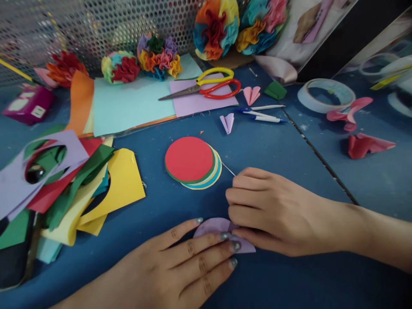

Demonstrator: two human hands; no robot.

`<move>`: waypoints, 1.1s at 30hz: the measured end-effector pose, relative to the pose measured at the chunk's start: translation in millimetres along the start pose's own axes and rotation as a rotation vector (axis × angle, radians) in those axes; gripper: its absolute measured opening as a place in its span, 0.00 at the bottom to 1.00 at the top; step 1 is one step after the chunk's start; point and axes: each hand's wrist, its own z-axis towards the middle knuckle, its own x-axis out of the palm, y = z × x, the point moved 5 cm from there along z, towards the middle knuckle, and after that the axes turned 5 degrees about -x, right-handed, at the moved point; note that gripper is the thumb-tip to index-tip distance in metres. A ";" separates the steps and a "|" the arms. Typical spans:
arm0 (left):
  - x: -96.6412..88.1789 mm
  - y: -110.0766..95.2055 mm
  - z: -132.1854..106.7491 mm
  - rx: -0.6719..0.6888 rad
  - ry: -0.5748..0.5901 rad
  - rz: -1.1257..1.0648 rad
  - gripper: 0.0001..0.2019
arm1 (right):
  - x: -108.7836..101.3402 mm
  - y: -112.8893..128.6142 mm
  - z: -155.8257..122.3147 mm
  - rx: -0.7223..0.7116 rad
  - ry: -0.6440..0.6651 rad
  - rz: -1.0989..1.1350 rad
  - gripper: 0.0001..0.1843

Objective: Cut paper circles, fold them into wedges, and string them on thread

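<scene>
A light purple paper circle (214,226) lies on the blue table in front of me, partly covered by my hands. My left hand (189,262) rests flat across it with fingers stretched out. From the right, my right hand (273,210) curls closed at the paper's right side. A thin pale rod, like a needle (229,169), sticks out of this fist toward the back; its other end is hidden. Just beyond sits a pile of paper circles (189,159), red on top, with green, blue and yellow edges showing below.
Cut paper scraps (125,184) are heaped at the left. Behind are coloured sheets (128,107), scissors (199,88), a compass (260,113) and small folded paper pieces (227,123). A tape roll (326,95) lies at right. Ruffled paper flowers (215,30) line the mesh panel.
</scene>
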 end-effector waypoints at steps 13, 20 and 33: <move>2.7 0.0 -2.3 -0.005 0.006 -0.015 0.21 | -0.4 -0.7 -0.6 -0.003 0.006 0.002 0.17; 2.2 1.9 -0.2 -0.003 0.015 -0.022 0.21 | 0.0 -2.1 -0.4 0.017 0.018 0.019 0.17; -0.8 0.0 2.8 -0.023 0.013 -0.016 0.21 | -1.3 -0.3 -0.3 0.016 0.034 0.018 0.16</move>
